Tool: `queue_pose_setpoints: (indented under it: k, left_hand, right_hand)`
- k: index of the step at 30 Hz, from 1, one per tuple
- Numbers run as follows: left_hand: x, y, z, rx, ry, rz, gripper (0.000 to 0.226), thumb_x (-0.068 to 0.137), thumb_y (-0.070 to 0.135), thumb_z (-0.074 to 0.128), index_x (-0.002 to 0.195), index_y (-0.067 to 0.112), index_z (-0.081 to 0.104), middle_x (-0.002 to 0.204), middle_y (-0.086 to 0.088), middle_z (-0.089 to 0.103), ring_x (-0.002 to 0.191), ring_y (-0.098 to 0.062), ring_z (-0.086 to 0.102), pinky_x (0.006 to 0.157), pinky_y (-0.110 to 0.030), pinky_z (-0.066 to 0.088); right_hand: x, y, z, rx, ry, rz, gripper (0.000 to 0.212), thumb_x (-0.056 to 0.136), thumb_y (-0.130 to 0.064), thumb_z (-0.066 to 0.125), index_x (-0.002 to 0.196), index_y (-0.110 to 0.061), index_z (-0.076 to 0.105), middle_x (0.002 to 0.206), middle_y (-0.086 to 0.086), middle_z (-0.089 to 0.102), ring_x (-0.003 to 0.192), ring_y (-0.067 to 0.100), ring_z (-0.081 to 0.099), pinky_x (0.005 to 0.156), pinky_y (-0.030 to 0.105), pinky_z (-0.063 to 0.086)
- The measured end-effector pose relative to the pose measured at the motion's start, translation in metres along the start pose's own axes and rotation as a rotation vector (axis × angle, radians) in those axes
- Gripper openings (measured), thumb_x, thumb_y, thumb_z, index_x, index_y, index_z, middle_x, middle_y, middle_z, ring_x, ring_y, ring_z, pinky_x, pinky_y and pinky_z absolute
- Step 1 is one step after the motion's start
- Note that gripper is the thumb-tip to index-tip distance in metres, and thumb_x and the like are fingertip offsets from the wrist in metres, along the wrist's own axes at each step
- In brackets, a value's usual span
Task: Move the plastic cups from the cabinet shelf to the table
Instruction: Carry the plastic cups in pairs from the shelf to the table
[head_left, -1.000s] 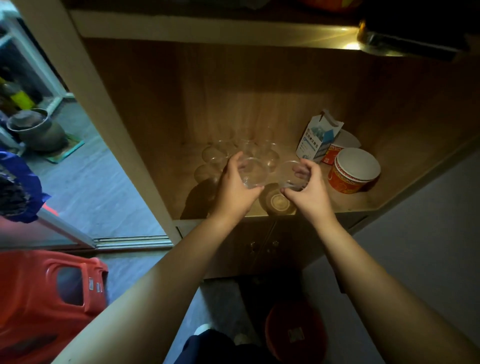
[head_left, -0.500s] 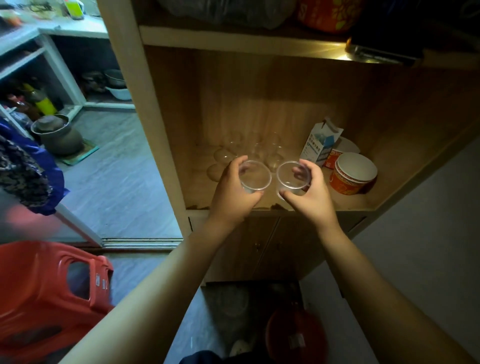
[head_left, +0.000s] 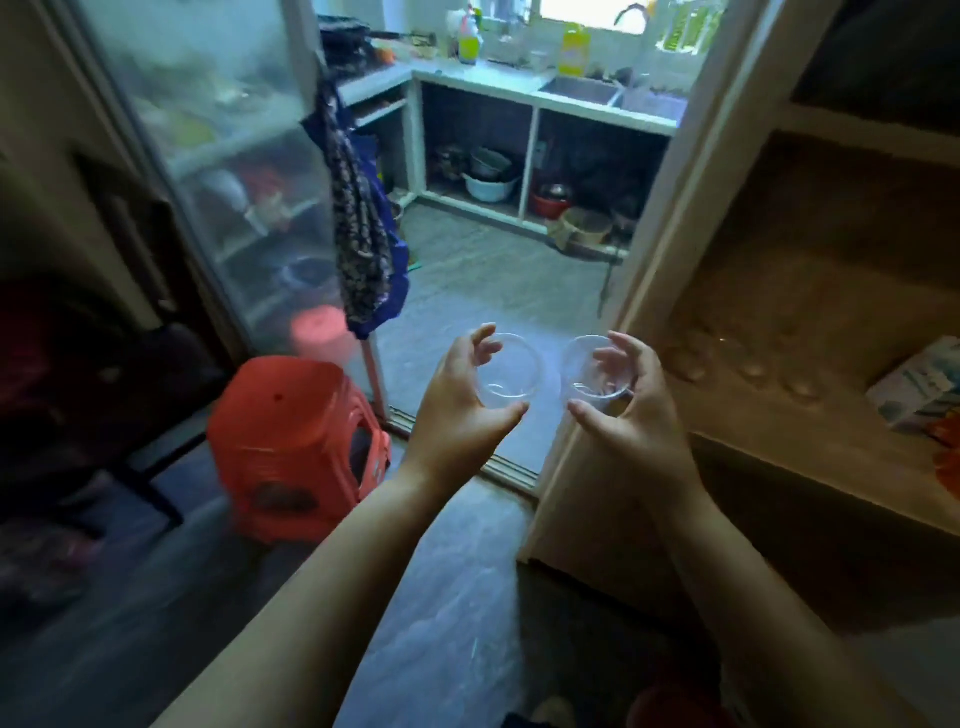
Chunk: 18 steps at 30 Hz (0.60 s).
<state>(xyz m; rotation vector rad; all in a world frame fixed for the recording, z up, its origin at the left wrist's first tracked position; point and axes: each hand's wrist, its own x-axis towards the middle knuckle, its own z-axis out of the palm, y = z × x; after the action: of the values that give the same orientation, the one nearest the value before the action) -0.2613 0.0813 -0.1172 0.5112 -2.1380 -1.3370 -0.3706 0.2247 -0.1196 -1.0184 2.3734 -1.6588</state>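
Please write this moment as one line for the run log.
left hand: holds clear cup | right hand: holds second clear cup | more cups on shelf

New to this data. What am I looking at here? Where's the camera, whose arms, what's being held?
There is no robot. One wide-angle camera sits on a person's head and looks forward and down, so the two bare arms that reach in from the bottom edge are the wearer's own.

The left hand holds one clear plastic cup, and the right hand holds another clear cup. Both cups are upright and off the shelf, out in front of the body.

At the right stands a wooden cabinet. On its shelf more clear cups remain, next to a small carton that is cut off by the frame edge.

A red plastic stool stands on the floor at the left. Straight ahead a doorway opens onto a kitchen counter. No table is in view.
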Motion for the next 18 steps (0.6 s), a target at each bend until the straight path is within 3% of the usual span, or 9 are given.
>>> queue_pose_setpoints:
  k: [3, 5, 7, 10, 11, 13, 15, 18]
  left_hand:
    - [-0.028, -0.016, -0.084, -0.001, 0.125, -0.066, 0.073, 0.069, 0.002, 0.075, 0.132, 0.011, 0.04, 0.121, -0.001, 0.055, 0.116, -0.008, 0.051, 0.098, -0.019, 0.038]
    - [-0.052, -0.029, -0.139, 0.018, 0.237, -0.085, 0.071, 0.067, -0.002, 0.075, 0.129, 0.009, 0.044, 0.114, 0.006, 0.056, 0.111, 0.001, 0.053, 0.092, -0.009, 0.037]
    - [-0.075, -0.038, -0.185, 0.061, 0.321, -0.117, 0.071, 0.066, 0.003, 0.077, 0.128, 0.015, 0.045, 0.111, 0.01, 0.057, 0.107, 0.003, 0.055, 0.089, -0.007, 0.037]
    - [-0.116, -0.054, -0.258, 0.075, 0.446, -0.186, 0.072, 0.068, 0.005, 0.076, 0.129, 0.021, 0.042, 0.122, 0.004, 0.056, 0.114, -0.005, 0.053, 0.098, -0.021, 0.041]
    - [-0.13, -0.059, -0.282, 0.077, 0.498, -0.2, 0.072, 0.069, 0.002, 0.075, 0.13, 0.019, 0.042, 0.123, 0.003, 0.055, 0.115, -0.005, 0.052, 0.098, -0.019, 0.04]
    - [-0.156, -0.065, -0.323, 0.105, 0.597, -0.227, 0.071, 0.07, 0.001, 0.075, 0.131, 0.018, 0.041, 0.124, 0.003, 0.053, 0.114, 0.001, 0.05, 0.094, -0.008, 0.035]
    - [-0.178, -0.069, -0.358, 0.13, 0.675, -0.253, 0.07, 0.071, 0.006, 0.076, 0.131, 0.018, 0.042, 0.124, 0.005, 0.053, 0.116, 0.0, 0.049, 0.095, -0.006, 0.034]
    - [-0.204, -0.074, -0.404, 0.161, 0.79, -0.277, 0.069, 0.073, 0.011, 0.076, 0.132, 0.02, 0.042, 0.124, 0.009, 0.054, 0.119, 0.0, 0.048, 0.098, -0.016, 0.039]
  right_hand:
    - [-0.01, -0.043, 0.081, 0.056, -0.123, -0.04, 0.068, 0.074, 0.0, 0.076, 0.132, -0.008, 0.042, 0.122, 0.008, 0.056, 0.113, 0.013, 0.055, 0.094, 0.029, 0.044]
    - [-0.02, -0.073, 0.136, 0.121, -0.197, -0.075, 0.067, 0.072, 0.002, 0.076, 0.13, -0.007, 0.043, 0.12, 0.006, 0.056, 0.111, 0.014, 0.055, 0.093, 0.031, 0.045]
    - [-0.03, -0.097, 0.182, 0.196, -0.269, -0.094, 0.066, 0.072, 0.001, 0.077, 0.128, -0.011, 0.045, 0.117, 0.0, 0.056, 0.11, 0.008, 0.055, 0.09, 0.025, 0.044]
    - [-0.048, -0.135, 0.254, 0.253, -0.388, -0.158, 0.065, 0.072, 0.0, 0.076, 0.127, -0.015, 0.045, 0.117, -0.001, 0.058, 0.106, 0.005, 0.057, 0.083, 0.015, 0.043]
    - [-0.055, -0.148, 0.278, 0.266, -0.43, -0.178, 0.065, 0.073, 0.001, 0.076, 0.126, -0.019, 0.045, 0.117, 0.0, 0.059, 0.106, 0.01, 0.058, 0.084, 0.018, 0.045]
    - [-0.067, -0.175, 0.318, 0.309, -0.502, -0.22, 0.067, 0.074, 0.005, 0.074, 0.122, -0.03, 0.043, 0.117, -0.002, 0.058, 0.107, 0.017, 0.058, 0.091, 0.036, 0.049]
    - [-0.076, -0.197, 0.352, 0.326, -0.562, -0.271, 0.067, 0.075, 0.004, 0.074, 0.122, -0.033, 0.044, 0.117, -0.004, 0.058, 0.108, 0.018, 0.059, 0.09, 0.051, 0.049]
    - [-0.086, -0.223, 0.395, 0.322, -0.648, -0.329, 0.065, 0.074, -0.004, 0.077, 0.127, -0.024, 0.045, 0.121, 0.001, 0.06, 0.112, 0.017, 0.059, 0.091, 0.05, 0.049]
